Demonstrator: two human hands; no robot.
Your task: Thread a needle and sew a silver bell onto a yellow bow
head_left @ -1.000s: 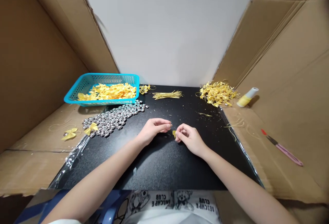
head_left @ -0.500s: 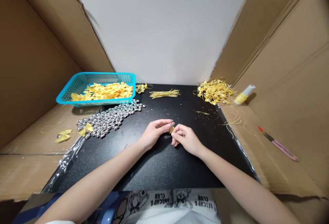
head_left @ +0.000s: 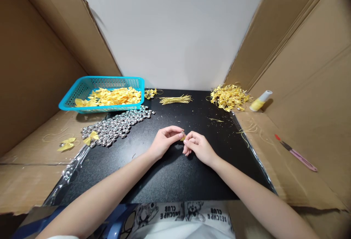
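Both hands are meeting over the middle of the black mat (head_left: 170,173), fingertips pinched together on one small piece. The left hand (head_left: 163,142) is holding a tiny silver bead (head_left: 182,133) between thumb and forefinger, and the right hand (head_left: 199,147) is pinching a small yellow bow (head_left: 183,137) that is touching that bead; the two hands are nearly touching each other just above the mat. Beyond the pinch and to its left, a pile of silver beads (head_left: 117,125) is lying on the mat, with one yellow bow sitting at its near left edge. Farther off on that side a blue basket (head_left: 82,89) is holding a heap of yellow bows (head_left: 112,96). Straight ahead of the pinch, near the white wall, a bundle of gold threads (head_left: 175,99) is lying flat. Ahead and to the right, a tangle of yellow ribbon pieces (head_left: 229,97) is resting at the mat's far corner, and just beside it a small glue bottle (head_left: 261,101) is lying tilted on the cardboard (head_left: 274,151). Well to the right of the hands, a pink-handled tool (head_left: 297,153) is lying on that cardboard. Two loose yellow bows (head_left: 65,144) are lying on the cardboard far to the left.
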